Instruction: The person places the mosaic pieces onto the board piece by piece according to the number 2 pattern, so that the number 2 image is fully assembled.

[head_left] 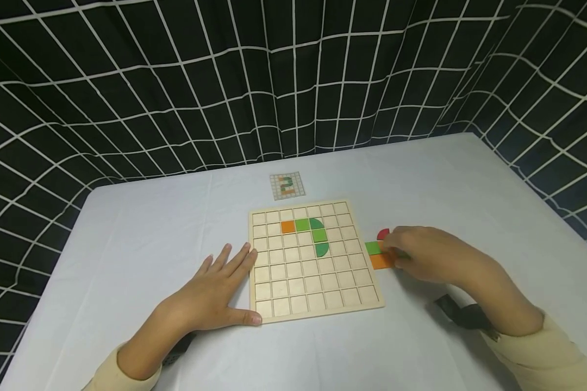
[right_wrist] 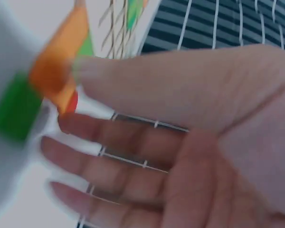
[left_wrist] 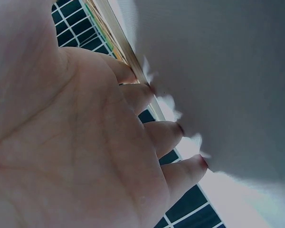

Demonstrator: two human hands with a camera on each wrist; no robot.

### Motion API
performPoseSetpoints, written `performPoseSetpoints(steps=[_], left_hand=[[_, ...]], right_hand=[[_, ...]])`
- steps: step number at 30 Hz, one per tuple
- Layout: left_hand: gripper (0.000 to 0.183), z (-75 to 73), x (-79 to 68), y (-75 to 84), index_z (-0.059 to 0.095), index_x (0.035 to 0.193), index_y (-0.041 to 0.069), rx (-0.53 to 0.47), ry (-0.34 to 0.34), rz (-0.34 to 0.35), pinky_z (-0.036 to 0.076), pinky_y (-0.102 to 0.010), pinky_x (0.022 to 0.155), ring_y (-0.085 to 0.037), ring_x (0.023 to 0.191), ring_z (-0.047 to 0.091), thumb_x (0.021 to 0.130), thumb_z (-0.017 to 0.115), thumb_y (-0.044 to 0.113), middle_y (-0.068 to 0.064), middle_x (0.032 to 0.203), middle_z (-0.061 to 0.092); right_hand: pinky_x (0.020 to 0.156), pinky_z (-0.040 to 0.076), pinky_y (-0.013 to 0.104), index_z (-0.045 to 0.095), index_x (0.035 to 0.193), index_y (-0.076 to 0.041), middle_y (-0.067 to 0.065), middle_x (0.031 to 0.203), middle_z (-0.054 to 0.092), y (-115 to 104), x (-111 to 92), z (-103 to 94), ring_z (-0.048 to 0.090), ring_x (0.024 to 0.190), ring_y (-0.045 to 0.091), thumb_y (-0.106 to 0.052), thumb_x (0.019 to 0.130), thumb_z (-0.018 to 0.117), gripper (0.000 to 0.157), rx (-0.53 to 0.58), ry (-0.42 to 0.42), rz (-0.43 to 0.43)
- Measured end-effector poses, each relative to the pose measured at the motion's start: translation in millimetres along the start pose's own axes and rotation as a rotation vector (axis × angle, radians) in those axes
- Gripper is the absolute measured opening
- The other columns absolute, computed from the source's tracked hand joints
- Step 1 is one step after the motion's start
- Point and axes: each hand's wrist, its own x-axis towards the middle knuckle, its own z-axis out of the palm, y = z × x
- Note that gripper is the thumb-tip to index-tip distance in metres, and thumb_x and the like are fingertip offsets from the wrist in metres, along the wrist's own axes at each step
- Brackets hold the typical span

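The left hand [head_left: 207, 301] lies with fingers spread at the left edge of a wooden grid board [head_left: 305, 271], thumb on its lower left corner. Set in the board are an orange square [head_left: 287, 227], two light green squares [head_left: 302, 225] and two dark green quarter-circles [head_left: 322, 250]. Right of the board, the right hand [head_left: 428, 255] reaches down over loose tiles, thumb and index finger at orange tiles [right_wrist: 59, 61]; I cannot tell whether they pinch one. Close by are a light green tile [head_left: 373, 248], a red rounded tile [head_left: 383, 234] and a blurred green tile [right_wrist: 16, 109].
A small pattern card [head_left: 287, 185] lies behind the board, showing coloured shapes on a grid. A white cloth [head_left: 176, 217] covers the table. Dark curtains [head_left: 225, 81] with white grid lines hang behind and at the sides.
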Motion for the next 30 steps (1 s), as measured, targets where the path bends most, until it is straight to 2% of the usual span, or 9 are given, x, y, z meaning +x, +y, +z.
performPoseSetpoints(steps=[2,5,10,20,30], left_hand=[[0.118,-0.1,-0.4,-0.4,0.015,0.162,0.009,0.001,-0.003,-0.002,0.011,-0.067,0.114,-0.044,0.15,0.004,0.078,0.061,0.079,-0.009,0.167,0.01],[0.118,-0.1,-1.0,-0.8,0.015,0.162,0.01,0.0,-0.002,-0.004,0.011,-0.067,0.114,-0.044,0.15,0.004,0.078,0.06,0.079,-0.009,0.167,0.01],[0.118,0.5,-1.5,-0.3,0.016,0.162,0.009,-0.005,0.005,0.0,0.011,-0.068,0.114,-0.044,0.15,0.005,0.077,0.06,0.079,-0.01,0.167,0.011],[0.118,0.1,0.1,-0.7,0.015,0.162,0.01,0.002,0.005,0.007,0.011,-0.067,0.114,-0.044,0.15,0.004,0.078,0.06,0.079,-0.009,0.167,0.01],[0.118,0.8,-0.4,-1.4,0.016,0.162,0.009,0.004,0.006,0.009,0.011,-0.067,0.114,-0.044,0.15,0.005,0.078,0.059,0.08,-0.009,0.167,0.011]], right_hand=[[0.074,0.053,0.043,0.072,0.097,-0.015,-0.004,0.086,0.061,11,-1,-2.1,0.052,0.077,0.019,-0.002,0.079,0.08,0.024,-0.015,-0.085,0.124],[0.073,0.053,0.043,0.072,0.1,-0.013,-0.002,0.084,0.06,20,1,-0.6,0.052,0.076,0.021,-0.003,0.076,0.083,0.029,-0.02,-0.127,0.196],[0.069,0.05,0.036,0.071,0.091,-0.015,-0.003,0.079,0.057,22,6,3.5,0.051,0.073,0.018,-0.001,0.076,0.082,0.023,-0.001,-0.094,0.18],[0.063,0.043,0.033,0.066,0.081,-0.015,-0.001,0.074,0.051,20,7,3.6,0.048,0.07,0.017,-0.002,0.077,0.081,0.021,-0.015,-0.086,0.155],[0.064,0.044,0.032,0.067,0.081,-0.014,-0.002,0.074,0.053,20,9,5.3,0.049,0.069,0.017,-0.003,0.074,0.083,0.021,-0.042,-0.071,0.138]])
